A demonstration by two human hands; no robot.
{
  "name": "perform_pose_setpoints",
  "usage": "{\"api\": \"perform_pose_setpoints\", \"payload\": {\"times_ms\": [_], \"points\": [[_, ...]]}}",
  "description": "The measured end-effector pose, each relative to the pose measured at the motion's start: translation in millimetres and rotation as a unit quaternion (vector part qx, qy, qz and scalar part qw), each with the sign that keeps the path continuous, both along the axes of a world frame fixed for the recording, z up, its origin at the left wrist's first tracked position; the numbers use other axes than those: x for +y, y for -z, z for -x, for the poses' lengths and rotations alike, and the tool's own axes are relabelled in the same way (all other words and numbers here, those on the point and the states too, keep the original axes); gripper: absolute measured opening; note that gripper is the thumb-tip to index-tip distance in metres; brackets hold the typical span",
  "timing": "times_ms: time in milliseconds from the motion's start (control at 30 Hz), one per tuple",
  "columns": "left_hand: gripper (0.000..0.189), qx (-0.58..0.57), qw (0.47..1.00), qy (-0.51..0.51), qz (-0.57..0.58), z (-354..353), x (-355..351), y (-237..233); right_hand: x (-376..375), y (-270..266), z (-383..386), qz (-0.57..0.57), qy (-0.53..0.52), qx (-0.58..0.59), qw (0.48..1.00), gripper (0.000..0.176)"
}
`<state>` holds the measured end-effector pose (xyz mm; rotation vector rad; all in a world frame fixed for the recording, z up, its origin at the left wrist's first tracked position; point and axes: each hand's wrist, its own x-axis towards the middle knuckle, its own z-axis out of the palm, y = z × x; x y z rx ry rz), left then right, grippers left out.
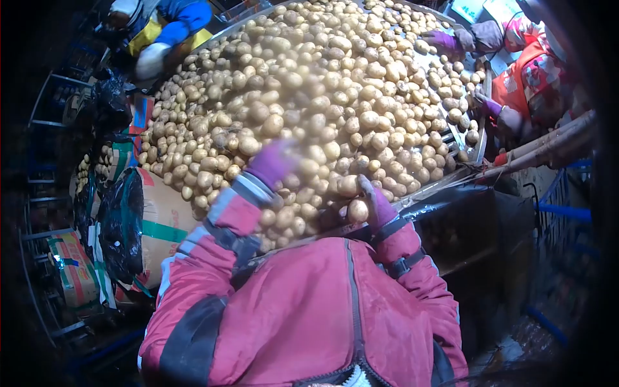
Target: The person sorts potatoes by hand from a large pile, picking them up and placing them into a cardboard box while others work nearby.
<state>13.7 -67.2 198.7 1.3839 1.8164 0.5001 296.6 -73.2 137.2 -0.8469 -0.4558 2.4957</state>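
Note:
A large heap of potatoes covers the table in front of me. My left hand, in a purple glove, is over the near middle of the heap; motion smears its fingers, so their grip is hidden. Close to the near table edge, my right hand, also purple-gloved, is curled around a potato that lies against its palm side. Another potato is just beyond it, by the fingertips. Loose potatoes lie between my two hands.
A co-worker's gloved hands reach in at the right. Another person in blue sleeves stands at the far left. Taped cardboard boxes and black plastic adjoin the table's left side. Poles extend at the right.

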Motion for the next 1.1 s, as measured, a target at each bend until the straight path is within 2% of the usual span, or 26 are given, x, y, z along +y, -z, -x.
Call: {"api": "perform_pose_setpoints", "payload": {"times_ms": [33,67,167,200,267,333,400,467,533,567,633,667,700,733,767,867,967,1067,1100], "points": [[0.053,0.032,0.998,-0.002,-0.056,40,8,16,3,21,-3,0.055,-0.021,0.009,0.998,0.053],[0.049,0.064,0.992,-0.005,-0.111,70,14,37,2,20,-5,0.042,-0.018,0.012,0.999,0.052],[0.042,0.299,0.927,0.041,-0.222,81,28,51,2,17,-8,0.013,-0.020,0.007,1.000,0.051],[0.040,0.343,0.923,0.050,-0.167,69,33,48,3,22,-8,0.008,-0.024,-0.004,1.000,0.051],[0.042,0.370,0.922,0.049,-0.105,75,55,73,3,26,-5,-0.019,-0.015,-0.025,0.999,0.052],[0.052,0.289,0.956,0.009,-0.058,72,64,71,3,26,2,-0.068,0.013,-0.042,0.997,0.054],[0.057,0.321,0.945,0.020,-0.058,72,67,69,9,35,8,-0.084,0.010,-0.035,0.996,0.056],[0.066,0.260,0.964,0.043,-0.015,57,67,37,23,49,15,-0.103,0.011,-0.028,0.994,0.059],[0.065,0.154,0.971,0.075,-0.167,51,65,41,27,45,17,-0.121,0.015,-0.031,0.992,0.061],[0.059,0.027,0.989,0.049,-0.137,46,60,45,27,42,17,-0.131,0.020,-0.035,0.991,0.063],[0.058,-0.193,0.981,-0.004,0.024,11,49,6,26,37,18,-0.160,0.024,-0.029,0.986,0.063],[0.053,-0.193,0.979,0.039,-0.055,5,42,29,25,36,17,-0.157,0.027,-0.018,0.987,0.060],[0.053,-0.068,0.975,0.116,-0.177,-9,34,41,24,36,17,-0.154,0.030,-0.008,0.988,0.058],[0.060,-0.105,0.984,0.138,-0.036,-23,23,31,22,35,18,-0.131,0.036,0.003,0.991,0.053],[0.060,-0.043,0.977,0.202,-0.057,-33,15,37,19,32,16,-0.124,0.035,0.005,0.992,0.050],[0.058,-0.097,0.978,0.174,0.054,-78,-13,-17,9,4,6,-0.133,0.022,-0.013,0.991,0.047],[0.054,-0.133,0.977,0.167,0.023,-82,-26,14,2,-17,-4,-0.154,0.020,-0.073,0.985,0.046],[0.052,-0.190,0.972,0.121,0.061,-77,-32,26,-2,20,-4,-0.017,0.053,-0.057,0.997,0.048],[0.050,-0.203,0.972,0.105,0.047,-74,-33,27,-2,15,-4,-0.030,0.062,-0.049,0.996,0.049]]}}
